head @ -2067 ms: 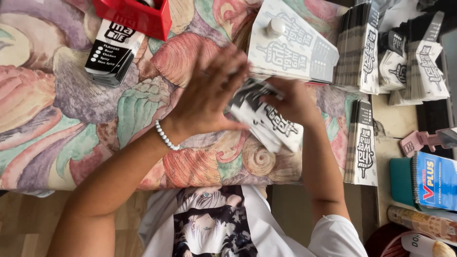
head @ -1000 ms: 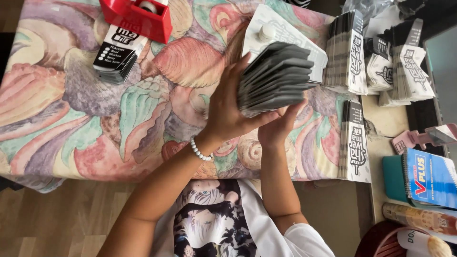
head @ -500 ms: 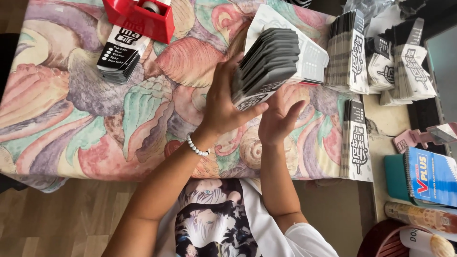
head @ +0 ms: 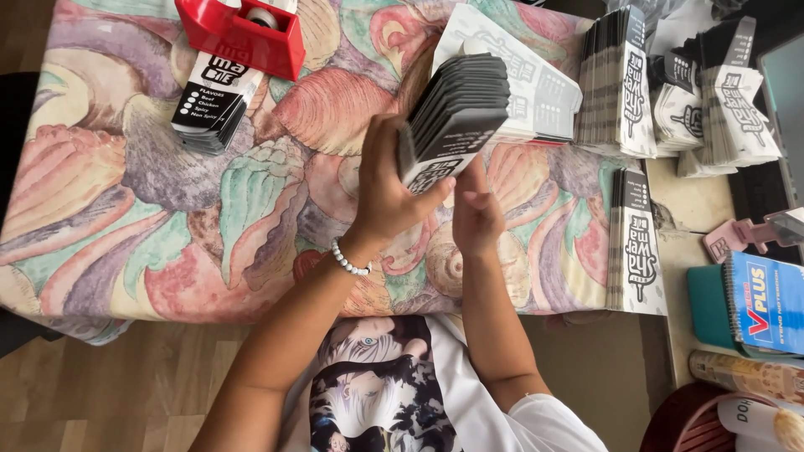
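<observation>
My left hand point(head: 381, 197), with a white bead bracelet on its wrist, grips a thick stack of flat black-and-white cartons point(head: 456, 113) by its lower end. It holds the stack tilted above the shell-patterned tablecloth point(head: 126, 209). My right hand point(head: 476, 213) stands just beside it, fingers pointing up. Its fingertips touch the stack's lower edge and are not closed around it.
A red tape dispenser point(head: 243, 33) rests on a small black carton pile point(head: 205, 100) at the far left. More flat carton stacks point(head: 624, 84) lie at the far right and one at the near right point(head: 636, 243). A blue notebook point(head: 766, 301) and a pink clip point(head: 737, 238) lie beyond the cloth.
The carton stack has come up off the table and now stands higher and more tilted in my left hand. My right hand has let go of it and stays just below.
</observation>
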